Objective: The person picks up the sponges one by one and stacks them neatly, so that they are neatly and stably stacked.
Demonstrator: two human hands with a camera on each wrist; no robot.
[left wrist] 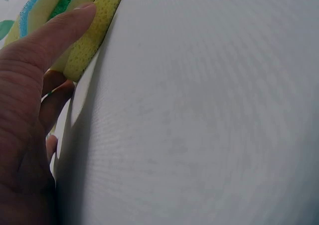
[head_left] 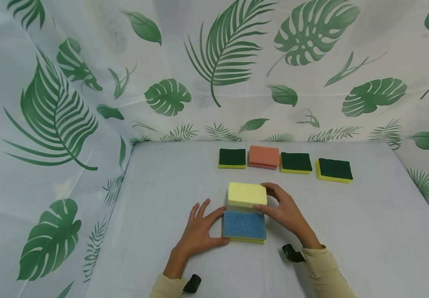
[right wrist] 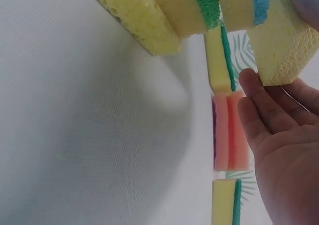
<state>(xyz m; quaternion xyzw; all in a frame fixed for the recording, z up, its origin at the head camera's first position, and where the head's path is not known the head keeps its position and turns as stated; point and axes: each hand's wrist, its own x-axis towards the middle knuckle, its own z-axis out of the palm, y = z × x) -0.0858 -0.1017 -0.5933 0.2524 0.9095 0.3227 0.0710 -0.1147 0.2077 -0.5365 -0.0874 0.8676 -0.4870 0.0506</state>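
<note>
A stack of sponges stands on the table, topped by a blue-faced sponge (head_left: 244, 224). Lower down in the left wrist view come a green-layered sponge (left wrist: 64, 1) and a plain yellow sponge (left wrist: 94, 40) at the bottom. My left hand (head_left: 199, 231) grips the stack's left end, thumb on the near side and forefinger at the far corner. My right hand (head_left: 287, 209) holds a pale yellow sponge (head_left: 247, 194) by its right end, thumb on the near side. That sponge is raised, just above and beyond the blue top in the head view.
Farther back, a row holds a green-topped sponge (head_left: 232, 158), a salmon-coloured sponge (head_left: 264, 156), and two more green-topped sponges, one mid-row (head_left: 295, 162) and one at the right (head_left: 334, 169). A leaf-patterned sheet (head_left: 199, 120) hangs behind the white table (head_left: 155, 186).
</note>
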